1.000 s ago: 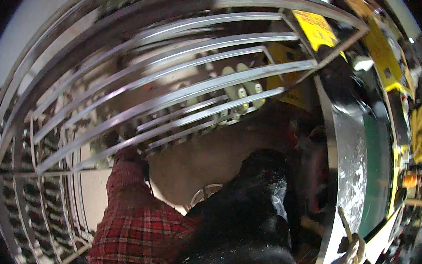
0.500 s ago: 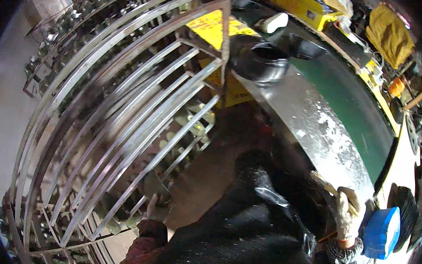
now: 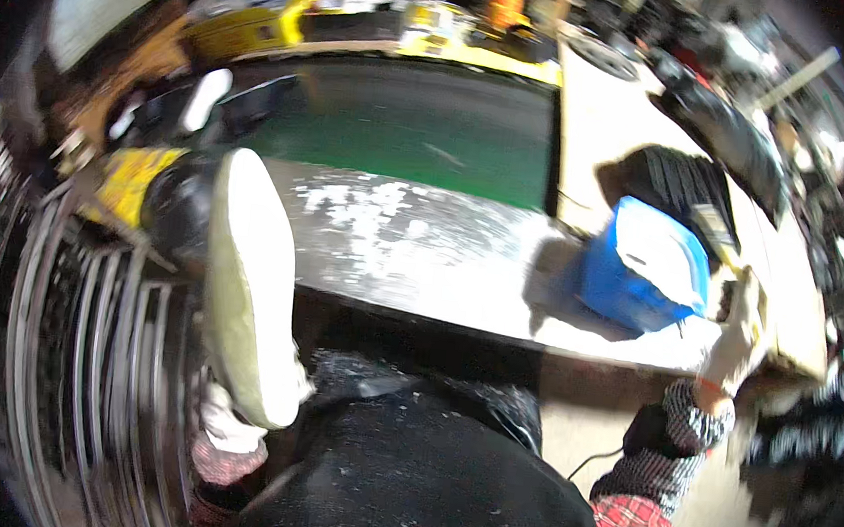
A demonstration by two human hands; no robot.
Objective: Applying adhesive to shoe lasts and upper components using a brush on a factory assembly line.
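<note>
My left hand (image 3: 229,421), in a pale glove, is closed at the lower end of a shoe (image 3: 251,289); its fingers are mostly hidden. The shoe stands nearly upright, with a white sole face and an olive-coloured side. At the right end of the bench my right hand (image 3: 740,337), also gloved, is closed on a brush (image 3: 714,229). The brush's bristle end points away from me, just beyond a blue tub (image 3: 607,275) with white stuff inside. This hand is close beside the tub's right side.
A metal bench top (image 3: 393,251) with white smears lies in front, with a dark green sheet (image 3: 433,134) behind it. On the left stands a metal bar rack (image 3: 84,334). A black round container (image 3: 178,207), another white shoe-shaped piece (image 3: 205,99) and a yellow box (image 3: 246,32) are beyond.
My view has swung right, from the rack to the bench. My left hand, formerly at the rack, now holds up a shoe. My right hand has moved the brush to the tub's far right side.
</note>
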